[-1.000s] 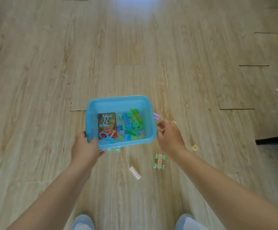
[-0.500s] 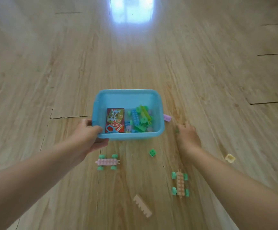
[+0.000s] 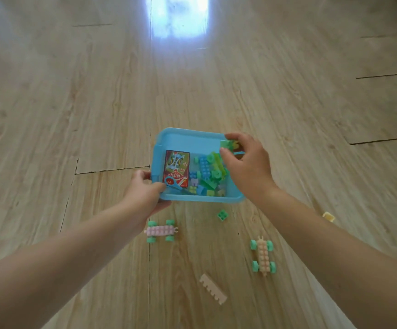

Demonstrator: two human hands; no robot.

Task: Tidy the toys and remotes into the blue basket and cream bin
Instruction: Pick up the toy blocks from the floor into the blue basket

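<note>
Head view: the blue basket [image 3: 188, 138] is gripped at its near left corner by the left hand [image 3: 145, 195], above the wooden floor [image 3: 97, 103]. A green block [image 3: 227, 144] is pinched over the basket's right side by the right hand [image 3: 247, 162]; two wheeled toys [image 3: 160, 231] [image 3: 263, 256] are left on the floor

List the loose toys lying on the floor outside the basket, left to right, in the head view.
pink wheeled block car → cream comb-shaped piece → small green block → peach wheeled block car → yellow block
</note>
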